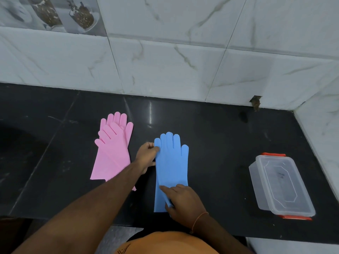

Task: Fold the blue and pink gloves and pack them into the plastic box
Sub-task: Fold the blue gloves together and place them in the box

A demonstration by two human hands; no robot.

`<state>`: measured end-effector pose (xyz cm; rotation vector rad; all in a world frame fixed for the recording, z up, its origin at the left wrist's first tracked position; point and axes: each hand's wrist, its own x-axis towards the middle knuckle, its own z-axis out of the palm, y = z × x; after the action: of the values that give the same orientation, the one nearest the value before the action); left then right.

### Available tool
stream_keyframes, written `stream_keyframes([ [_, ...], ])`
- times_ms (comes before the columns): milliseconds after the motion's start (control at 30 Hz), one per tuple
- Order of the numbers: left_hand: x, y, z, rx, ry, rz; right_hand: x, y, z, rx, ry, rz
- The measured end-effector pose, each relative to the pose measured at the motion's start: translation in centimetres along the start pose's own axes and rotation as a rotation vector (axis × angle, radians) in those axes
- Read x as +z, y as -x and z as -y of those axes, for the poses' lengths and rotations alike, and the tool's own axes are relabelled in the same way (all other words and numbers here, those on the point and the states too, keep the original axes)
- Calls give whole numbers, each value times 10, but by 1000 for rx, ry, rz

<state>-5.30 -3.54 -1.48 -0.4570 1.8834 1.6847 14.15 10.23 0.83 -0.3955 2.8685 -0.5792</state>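
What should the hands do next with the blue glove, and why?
Probably fold it in half. The blue glove lies flat and unfolded, with the left hand pinching its finger end and the right hand at its cuff. The plastic box looks shorter than the glove.

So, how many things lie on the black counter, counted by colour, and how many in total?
Pink gloves: 2, one lying partly over the other.
Blue gloves: 1 stack under both hands; whether it is one glove or two I cannot tell.
Clear plastic box with orange clips: 1.
Total: 4 at least.
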Motion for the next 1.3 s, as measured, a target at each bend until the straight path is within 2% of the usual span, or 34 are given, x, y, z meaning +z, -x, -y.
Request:
stream_keyframes([
  [133, 4, -1, 5, 20, 0, -55, 3, -7, 0, -26, 13, 13],
  [233, 4, 0, 10, 89, 12, -85, -5, -7, -3, 25, -59, 96],
  [300, 3, 0, 13, 163, -24, -102, -10, -7, -10, 146, -224, 42],
  [367, 2, -1, 14, 211, -85, -129, -15, -13, -23, 293, -374, -96],
  [500, -4, -4, 17, 182, -30, -106, -29, -42, -51, 621, -554, -325],
  [633, -5, -5, 16, 139, 9, -106, -41, -71, -72, 863, -679, -371],
  [833, 0, -13, 17, 128, -43, -167, -36, -95, -86, 908, -612, -290],
  [1300, 3, -18, 16, 137, -84, -203, -32, -95, -90, 904, -601, -332],
])
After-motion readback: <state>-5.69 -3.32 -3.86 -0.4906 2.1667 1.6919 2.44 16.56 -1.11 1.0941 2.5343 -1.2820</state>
